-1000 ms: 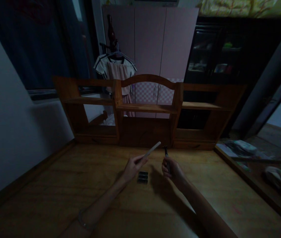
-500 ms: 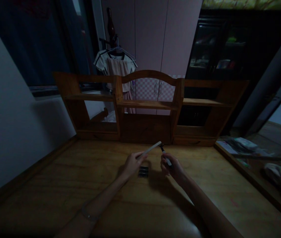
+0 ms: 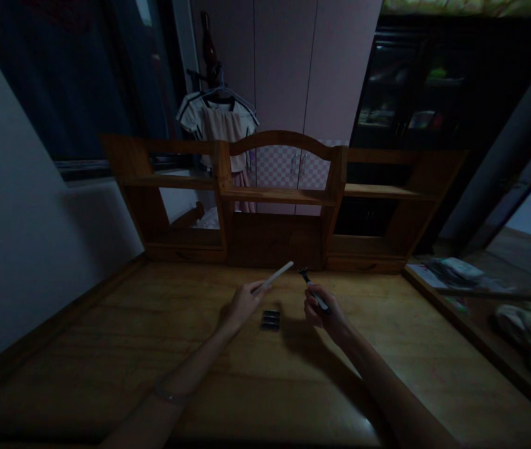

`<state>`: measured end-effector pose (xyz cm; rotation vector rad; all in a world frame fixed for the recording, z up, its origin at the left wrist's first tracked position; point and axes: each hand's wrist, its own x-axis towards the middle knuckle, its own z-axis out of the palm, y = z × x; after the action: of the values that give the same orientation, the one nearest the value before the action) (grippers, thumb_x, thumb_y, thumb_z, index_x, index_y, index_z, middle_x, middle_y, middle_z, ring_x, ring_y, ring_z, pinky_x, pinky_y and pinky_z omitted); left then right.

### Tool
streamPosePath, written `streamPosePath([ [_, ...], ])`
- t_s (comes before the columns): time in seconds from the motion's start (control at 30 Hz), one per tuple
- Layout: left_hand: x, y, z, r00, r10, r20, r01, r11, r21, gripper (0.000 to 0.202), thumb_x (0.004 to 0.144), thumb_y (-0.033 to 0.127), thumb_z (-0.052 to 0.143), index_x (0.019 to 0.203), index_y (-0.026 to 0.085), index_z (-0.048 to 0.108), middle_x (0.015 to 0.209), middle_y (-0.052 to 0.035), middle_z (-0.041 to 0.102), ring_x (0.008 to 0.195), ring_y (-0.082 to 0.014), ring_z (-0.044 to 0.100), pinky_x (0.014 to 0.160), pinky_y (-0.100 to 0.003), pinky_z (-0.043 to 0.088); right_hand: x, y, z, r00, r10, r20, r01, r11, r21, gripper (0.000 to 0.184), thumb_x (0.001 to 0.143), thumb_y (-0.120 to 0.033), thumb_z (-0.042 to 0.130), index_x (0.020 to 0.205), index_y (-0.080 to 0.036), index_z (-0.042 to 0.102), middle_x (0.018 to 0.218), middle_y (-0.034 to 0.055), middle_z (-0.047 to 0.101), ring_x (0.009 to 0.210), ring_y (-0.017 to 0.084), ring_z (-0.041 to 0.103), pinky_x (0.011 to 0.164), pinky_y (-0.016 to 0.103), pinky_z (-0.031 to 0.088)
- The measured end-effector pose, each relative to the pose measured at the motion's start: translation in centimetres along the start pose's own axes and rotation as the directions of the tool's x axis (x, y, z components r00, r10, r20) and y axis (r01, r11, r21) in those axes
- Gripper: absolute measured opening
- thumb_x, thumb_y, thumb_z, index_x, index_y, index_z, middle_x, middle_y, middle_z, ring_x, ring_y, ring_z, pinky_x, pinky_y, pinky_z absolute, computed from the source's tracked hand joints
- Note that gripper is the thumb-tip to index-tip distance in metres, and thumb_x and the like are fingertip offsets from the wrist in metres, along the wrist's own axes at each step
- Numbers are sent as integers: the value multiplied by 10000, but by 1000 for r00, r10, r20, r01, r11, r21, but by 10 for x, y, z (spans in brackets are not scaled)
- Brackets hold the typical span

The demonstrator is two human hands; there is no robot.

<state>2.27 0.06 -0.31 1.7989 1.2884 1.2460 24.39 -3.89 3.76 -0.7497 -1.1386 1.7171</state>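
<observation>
My left hand (image 3: 243, 307) is closed around one end of a slim white stick (image 3: 279, 273), which points up and to the right; its exact kind is not clear. In my right hand (image 3: 328, 310) is a razor (image 3: 320, 300) with a grey and black handle, its small dark head tilted up and to the left. A short gap separates the stick's tip from the razor head. Between my forearms, a small dark pack with several slots (image 3: 271, 320), like a razor cartridge holder, lies flat on the wooden tabletop (image 3: 228, 393).
A wooden shelf unit (image 3: 277, 198) stands along the back of the table. Behind it are a pink wardrobe (image 3: 284, 75) and hanging clothes (image 3: 221, 118). A wall (image 3: 17, 249) borders the left side; a raised wooden edge (image 3: 471, 337) runs along the right, with bags (image 3: 527, 337) beyond it.
The white stick has moved left, away from the razor head it was at or very near. My right hand stays in nearly the same place, still holding the razor.
</observation>
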Motion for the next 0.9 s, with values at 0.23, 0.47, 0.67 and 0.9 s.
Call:
streamPosePath([
  [0.23,-1,8,-2,995,95,22,-92,988,-125,395,817,434,576,1071,146,665,1031,-62,681,945,-224,619,829,-291,474,1,2,-3,998,31,47,-35,994,105,380,793,-455,515,543,-214,359,355,-73,302,276,69,263,309,224,179],
  [0.47,-5,16,0,993,91,76,-84,993,-83,363,822,424,578,1048,157,676,1008,-60,688,920,-223,626,804,-281,476,4,6,-9,995,2,99,-13,994,110,392,811,-451,476,529,-214,345,336,-77,283,269,69,250,314,223,173],
  [0.67,-7,20,-2,997,72,40,-69,995,-68,377,832,425,564,1070,152,667,1022,-66,684,930,-226,627,806,-279,477,6,10,-9,999,-1,46,-2,997,73,397,793,-483,498,543,-217,340,345,-80,292,281,68,249,317,225,182],
  [0.9,-5,15,1,992,77,101,-64,990,-128,363,823,427,576,1027,147,685,994,-62,691,919,-226,623,801,-283,473,8,11,-9,1000,-5,16,4,998,60,399,774,-500,526,559,-219,341,359,-83,286,288,68,255,318,223,180],
])
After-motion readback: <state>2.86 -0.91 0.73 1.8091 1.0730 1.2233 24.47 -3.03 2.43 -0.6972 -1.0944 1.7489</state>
